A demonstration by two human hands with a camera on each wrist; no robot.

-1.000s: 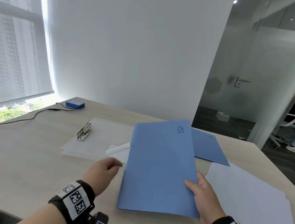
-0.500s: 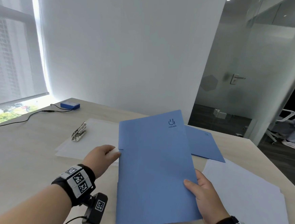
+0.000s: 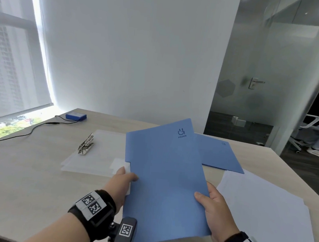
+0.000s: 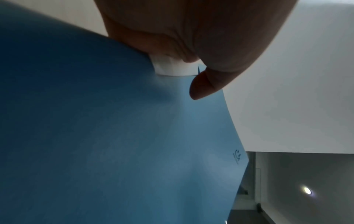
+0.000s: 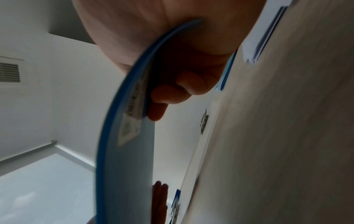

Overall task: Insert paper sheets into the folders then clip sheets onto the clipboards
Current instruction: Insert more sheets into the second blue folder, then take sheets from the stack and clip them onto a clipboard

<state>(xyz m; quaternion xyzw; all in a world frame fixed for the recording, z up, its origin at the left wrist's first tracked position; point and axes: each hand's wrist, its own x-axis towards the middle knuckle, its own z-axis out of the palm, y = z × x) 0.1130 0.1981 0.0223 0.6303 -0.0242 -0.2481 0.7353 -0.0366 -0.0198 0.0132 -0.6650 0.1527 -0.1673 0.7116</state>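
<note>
A blue folder (image 3: 162, 176) is held tilted above the table, logo at its far corner. My right hand (image 3: 212, 209) grips its right edge, thumb on top and fingers (image 5: 172, 94) beneath. My left hand (image 3: 123, 181) pinches the left edge, where white paper (image 4: 172, 68) sticks out of the folder (image 4: 114, 136). A second blue folder (image 3: 217, 154) lies flat behind it. Translucent clipboards (image 3: 97, 154) with a metal clip (image 3: 86, 143) lie to the left. Loose white sheets (image 3: 262, 209) are spread at the right.
A small blue box (image 3: 76, 116) with a black cable (image 3: 24, 135) sits at the table's far left corner. The wooden table (image 3: 20, 176) ends at a white wall. A person sits on a chair (image 3: 311, 123) beyond the glass partition at right.
The folder has been lifted and tilted up toward me. My left hand moved right from the table and took hold of the folder's left edge with the paper.
</note>
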